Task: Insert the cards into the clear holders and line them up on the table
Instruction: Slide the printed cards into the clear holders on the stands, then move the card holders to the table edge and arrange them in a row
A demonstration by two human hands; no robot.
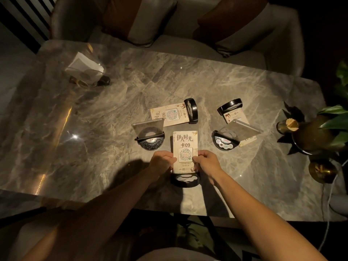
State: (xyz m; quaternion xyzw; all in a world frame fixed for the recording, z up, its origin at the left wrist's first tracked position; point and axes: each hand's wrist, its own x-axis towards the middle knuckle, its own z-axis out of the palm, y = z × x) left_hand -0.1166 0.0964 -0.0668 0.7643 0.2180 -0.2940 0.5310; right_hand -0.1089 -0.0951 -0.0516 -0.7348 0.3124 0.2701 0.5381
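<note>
One Card Going In, Others Waiting

Both hands — left hand (162, 161), right hand (206, 163) — pinch the "09" card (185, 150) by its edges, upright in the nearest holder (184, 180). Next, judging by this: seat it squarely, let go, then take the "06" card (168, 114) — lying flat beyond.

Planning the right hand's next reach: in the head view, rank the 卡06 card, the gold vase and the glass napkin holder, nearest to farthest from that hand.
1. 卡06 card, lying flat just beyond the right hand, slightly left.
2. Gold vase, at the table's right edge.
3. Glass napkin holder, far left corner.
</note>
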